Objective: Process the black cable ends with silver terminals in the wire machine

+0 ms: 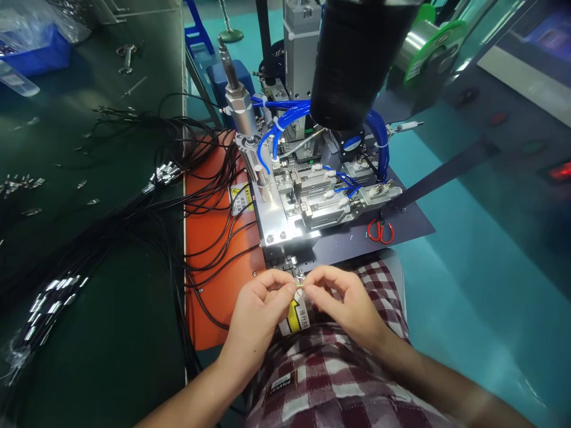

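Both hands meet at the front edge of a metal machine (307, 196), above a yellow and white label (294, 318). My left hand (263, 306) pinches a tiny thing between thumb and forefinger. My right hand (341, 300) pinches at the same spot from the other side, its fingertips almost touching the left ones. A thin, pale yellowish piece (300, 285) shows between the fingertips, too small to identify. Right behind the fingertips lies a small metal part of the machine.
Black cables (147, 214) with metal ends spread over the dark green table (111, 368) and orange plate (223, 238). Red-handled scissors (380, 232) lie at the machine's right. A black cylinder (357, 65) overhangs the machine. A blue bin (44, 53) stands far left.
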Demonstrator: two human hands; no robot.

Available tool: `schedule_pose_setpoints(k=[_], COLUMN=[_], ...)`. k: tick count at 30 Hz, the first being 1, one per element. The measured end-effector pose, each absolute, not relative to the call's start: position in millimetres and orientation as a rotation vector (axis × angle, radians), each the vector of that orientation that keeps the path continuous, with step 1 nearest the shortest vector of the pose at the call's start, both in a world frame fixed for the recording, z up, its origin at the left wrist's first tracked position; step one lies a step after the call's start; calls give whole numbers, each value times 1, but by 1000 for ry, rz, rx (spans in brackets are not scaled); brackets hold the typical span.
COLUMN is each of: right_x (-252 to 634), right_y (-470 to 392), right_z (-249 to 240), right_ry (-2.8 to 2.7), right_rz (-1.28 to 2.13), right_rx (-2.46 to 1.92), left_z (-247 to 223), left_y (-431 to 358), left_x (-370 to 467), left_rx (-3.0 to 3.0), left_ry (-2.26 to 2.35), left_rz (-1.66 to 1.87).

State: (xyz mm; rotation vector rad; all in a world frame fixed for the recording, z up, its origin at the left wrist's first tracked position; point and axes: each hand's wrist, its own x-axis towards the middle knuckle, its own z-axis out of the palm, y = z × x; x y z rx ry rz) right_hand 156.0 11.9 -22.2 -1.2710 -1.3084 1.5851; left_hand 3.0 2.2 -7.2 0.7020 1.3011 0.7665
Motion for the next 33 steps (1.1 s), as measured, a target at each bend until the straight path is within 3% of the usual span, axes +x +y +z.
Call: schedule_pose_setpoints(k=[9,19,33], right_x=[164,181,184], right_y=[27,50,52], right_z=[-16,-18,-10], right_ry=[-1449,-1481,-1744], right_rz=[1573,2114,1844], right_rx=[-1205,-981,-984], left_z=[-3,2,2], left_y=[4,10,11], left_x=[3,0,1], left_rx=[788,905,884], left_ry=[1300,1252,1296], left_rz=[720,580,565])
